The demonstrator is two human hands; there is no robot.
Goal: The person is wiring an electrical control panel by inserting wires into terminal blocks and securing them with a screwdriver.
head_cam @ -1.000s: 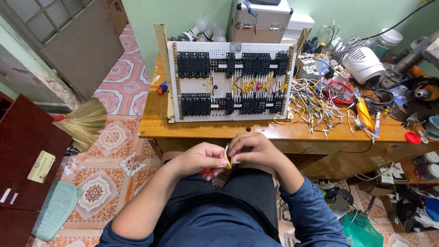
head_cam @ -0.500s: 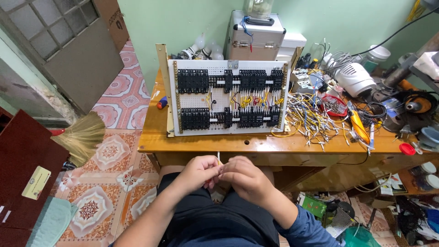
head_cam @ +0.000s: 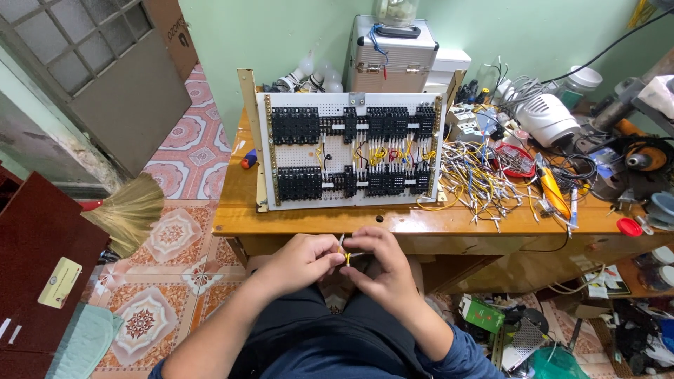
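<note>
Far left: straw broom (head_cam: 126,210) leaning over the patterned tile floor (head_cam: 175,238), well apart from the work.

Left hand (head_cam: 302,260): fingers curled, thumb and forefinger pinching one end of a short wire (head_cam: 345,254). The wire sits between both hands, over the lap, just in front of the near edge of the tabletop (head_cam: 393,223) and below its level.

Right hand (head_cam: 382,270): curled around the other side, fingertips pressed onto the same wire. A yellow bit shows at the pinch; probably a ferrule or sleeve, but too small to tell.

Handling judgement: wire is very light, thin and limp, bends wherever it is not supported. Insulation likely smooth, so it slides through a loose pinch. Best hold is close to the end being worked, fingertips only, second hand steadying just beside. The bare end, if stripped, will splay under rough handling.

Centre of tabletop: white perforated panel (head_cam: 351,149) standing upright, rows of black relay sockets (head_cam: 295,126), short coloured jumpers between them.

Right of panel: loose heap of cut wires (head_cam: 477,179), then an orange-handled tool (head_cam: 554,193) among the clutter.
</note>
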